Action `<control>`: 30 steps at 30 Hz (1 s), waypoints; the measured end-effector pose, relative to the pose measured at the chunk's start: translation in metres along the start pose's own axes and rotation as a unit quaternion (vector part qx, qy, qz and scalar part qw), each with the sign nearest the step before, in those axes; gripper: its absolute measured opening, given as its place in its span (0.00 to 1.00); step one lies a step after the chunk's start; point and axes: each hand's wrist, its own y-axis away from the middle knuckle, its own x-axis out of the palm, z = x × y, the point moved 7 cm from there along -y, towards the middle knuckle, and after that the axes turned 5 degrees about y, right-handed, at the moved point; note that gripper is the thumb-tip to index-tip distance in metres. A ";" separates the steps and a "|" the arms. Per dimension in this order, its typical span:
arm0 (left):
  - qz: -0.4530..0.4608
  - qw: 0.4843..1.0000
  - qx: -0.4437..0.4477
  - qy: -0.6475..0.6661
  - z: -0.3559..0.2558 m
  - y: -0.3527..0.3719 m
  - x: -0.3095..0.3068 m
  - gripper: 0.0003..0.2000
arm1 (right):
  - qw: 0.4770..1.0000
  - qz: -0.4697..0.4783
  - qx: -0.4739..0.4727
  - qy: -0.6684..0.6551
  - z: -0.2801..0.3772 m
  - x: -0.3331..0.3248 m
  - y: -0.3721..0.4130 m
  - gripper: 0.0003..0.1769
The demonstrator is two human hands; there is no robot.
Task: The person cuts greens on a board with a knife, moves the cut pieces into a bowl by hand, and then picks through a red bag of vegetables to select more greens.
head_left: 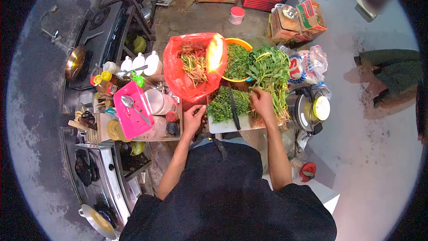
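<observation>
Chopped leafy greens (223,105) are heaped on a white cutting board (219,127) in front of me. A knife with a black handle (236,122) lies across the heap, held by neither hand. My left hand (194,117) is left of the board, below the red plastic bag (171,72) of stems, its fingertips pinched together. At the heap's right edge, my right hand (262,101) has bent fingers beside the long-stemmed greens (272,69). Whatever either hand pinches is too small to see. Behind the board, a yellow-rimmed basin (240,43) holds more cut greens.
On the left stand a pink tray (127,118) with spoons and several bottles (138,62). A pot-like appliance (299,111) is at the right, near a plastic sack (307,69). Stoves (100,174) line the left wall. Another person's legs (392,71) show at far right.
</observation>
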 end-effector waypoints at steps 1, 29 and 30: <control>0.000 1.000 -0.004 -0.012 0.000 -0.001 0.002 0.13 | 1.000 -0.003 0.004 0.000 -0.011 -0.008 0.009 0.16; 0.043 0.997 0.030 -0.058 -0.013 -0.002 0.050 0.11 | 0.991 -0.023 -0.010 0.134 -0.018 0.013 0.025 0.10; 0.041 0.997 0.029 -0.058 -0.011 -0.002 0.048 0.11 | 0.991 -0.027 -0.013 0.127 -0.014 0.010 0.026 0.10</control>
